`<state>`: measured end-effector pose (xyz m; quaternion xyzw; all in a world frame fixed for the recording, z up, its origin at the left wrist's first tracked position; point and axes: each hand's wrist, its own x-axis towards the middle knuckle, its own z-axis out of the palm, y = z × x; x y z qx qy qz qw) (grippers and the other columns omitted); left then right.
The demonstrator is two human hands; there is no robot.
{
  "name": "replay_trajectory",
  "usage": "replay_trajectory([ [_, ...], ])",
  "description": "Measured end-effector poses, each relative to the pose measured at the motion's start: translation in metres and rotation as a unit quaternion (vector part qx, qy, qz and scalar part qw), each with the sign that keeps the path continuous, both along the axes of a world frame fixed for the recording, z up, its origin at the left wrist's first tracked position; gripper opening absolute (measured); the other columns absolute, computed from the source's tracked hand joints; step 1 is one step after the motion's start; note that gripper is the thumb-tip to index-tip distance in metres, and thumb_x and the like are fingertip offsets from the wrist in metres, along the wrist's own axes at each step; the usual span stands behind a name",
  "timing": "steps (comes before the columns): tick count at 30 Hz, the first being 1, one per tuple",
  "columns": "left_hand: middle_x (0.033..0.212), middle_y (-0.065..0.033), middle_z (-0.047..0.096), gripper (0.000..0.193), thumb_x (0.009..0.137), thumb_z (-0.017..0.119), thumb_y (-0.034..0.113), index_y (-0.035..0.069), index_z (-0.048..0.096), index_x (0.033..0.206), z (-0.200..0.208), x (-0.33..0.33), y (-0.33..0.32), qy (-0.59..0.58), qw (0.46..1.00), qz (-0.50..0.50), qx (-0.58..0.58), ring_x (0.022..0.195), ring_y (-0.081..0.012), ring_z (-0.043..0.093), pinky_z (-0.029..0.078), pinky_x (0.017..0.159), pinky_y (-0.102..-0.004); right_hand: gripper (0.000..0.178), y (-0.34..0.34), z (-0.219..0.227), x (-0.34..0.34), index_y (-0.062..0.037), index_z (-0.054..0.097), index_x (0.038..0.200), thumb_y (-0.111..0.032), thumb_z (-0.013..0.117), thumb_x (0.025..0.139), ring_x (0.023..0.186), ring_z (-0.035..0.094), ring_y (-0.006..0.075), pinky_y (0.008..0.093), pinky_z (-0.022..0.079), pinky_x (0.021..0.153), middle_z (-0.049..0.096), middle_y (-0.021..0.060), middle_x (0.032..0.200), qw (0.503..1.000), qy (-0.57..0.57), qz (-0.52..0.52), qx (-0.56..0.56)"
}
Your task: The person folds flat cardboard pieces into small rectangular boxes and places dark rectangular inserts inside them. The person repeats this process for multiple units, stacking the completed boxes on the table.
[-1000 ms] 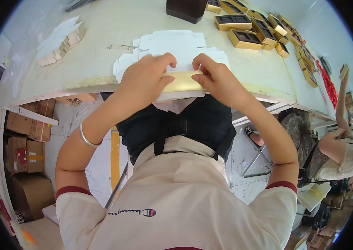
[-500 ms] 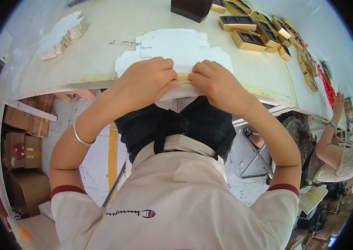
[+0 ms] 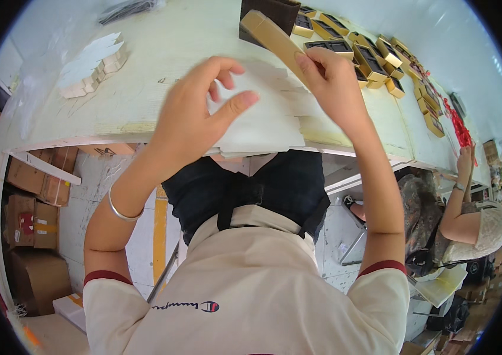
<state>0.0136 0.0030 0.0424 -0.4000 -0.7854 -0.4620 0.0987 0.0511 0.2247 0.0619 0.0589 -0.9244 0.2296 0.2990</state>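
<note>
My right hand (image 3: 340,86) pinches a long, narrow gold card strip (image 3: 277,41) near its lower end, lifted and slanting up to the left. Its far end overlaps a dark brown box (image 3: 286,13) in the view. My left hand (image 3: 189,112) is empty, with thumb and fingers apart, above a stack of flat white cut-out card sheets (image 3: 263,118). Those sheets lie at the front edge of the table (image 3: 138,106), partly hidden by the left hand.
Several gold boxes with dark inserts (image 3: 372,62) crowd the back right. White card pieces (image 3: 94,65) are stacked at the left, near clear plastic film (image 3: 32,77). Red ribbon (image 3: 458,124) lies farther right, beside another person (image 3: 470,225). Cardboard cartons (image 3: 38,272) stand below left.
Both hands were together at the table edge on the gold strip. Now the right hand has raised the strip up and right; the left hand has let go and opened. The white sheets have shifted.
</note>
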Motion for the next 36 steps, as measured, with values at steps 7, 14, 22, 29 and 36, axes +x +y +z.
replay_trajectory([
  [7,0.105,-0.0051,0.056,0.032,0.091,0.058,0.022,0.004,0.051,0.116,-0.020,-0.019,0.019,-0.386,0.909,-0.085,0.131,0.096,-0.0135,0.055,0.046,0.079,-0.0298,0.037,-0.050,-0.022,0.046,-0.0058,0.058,0.114,-0.022,0.065,0.081,0.096,0.056,0.0346,0.0378,0.046,0.082,0.055,0.0179,0.112,0.964,0.088,0.207,0.140],
  [14,0.099,-0.0055,0.057,0.048,0.080,0.067,0.032,0.002,0.052,0.115,0.023,-0.063,-0.004,-0.419,0.884,-0.157,-0.134,0.089,-0.0132,0.055,0.046,0.076,-0.0272,0.051,-0.004,-0.016,0.077,-0.0106,0.059,0.116,-0.040,0.066,0.075,0.116,0.051,0.0327,0.0435,0.039,0.098,0.052,0.0158,0.126,0.913,0.075,0.232,0.328],
  [22,0.103,-0.0114,0.062,0.050,0.078,0.067,0.031,0.000,0.056,0.115,0.030,-0.074,0.032,-0.204,0.867,-0.219,-0.397,0.094,-0.0214,0.057,0.044,0.082,-0.0324,0.019,-0.002,-0.018,0.053,-0.0016,0.062,0.090,-0.005,0.068,0.072,0.077,0.061,0.0238,0.0345,0.046,0.070,0.063,0.0089,0.083,0.942,-0.002,0.310,0.127],
  [29,0.100,-0.0135,0.061,0.039,0.079,0.067,0.030,0.003,0.059,0.105,-0.001,-0.078,0.050,0.001,0.928,-0.120,-0.354,0.089,-0.0257,0.057,0.045,0.079,-0.0343,0.028,0.006,-0.042,-0.015,-0.0001,0.063,0.087,-0.023,0.075,0.075,0.069,0.054,0.0152,0.0287,0.043,0.065,0.059,0.0047,0.073,0.891,-0.391,0.195,-0.124],
  [36,0.097,-0.0081,0.057,0.034,0.073,0.072,0.026,0.006,0.060,0.097,-0.006,-0.023,-0.001,0.250,0.927,-0.113,-0.257,0.091,-0.0277,0.055,0.046,0.078,-0.0378,0.030,0.004,-0.037,-0.022,-0.0048,0.062,0.089,-0.027,0.077,0.076,0.058,0.044,0.0046,0.0210,0.030,0.052,0.052,-0.0039,0.064,0.854,-0.442,0.168,-0.217],
])
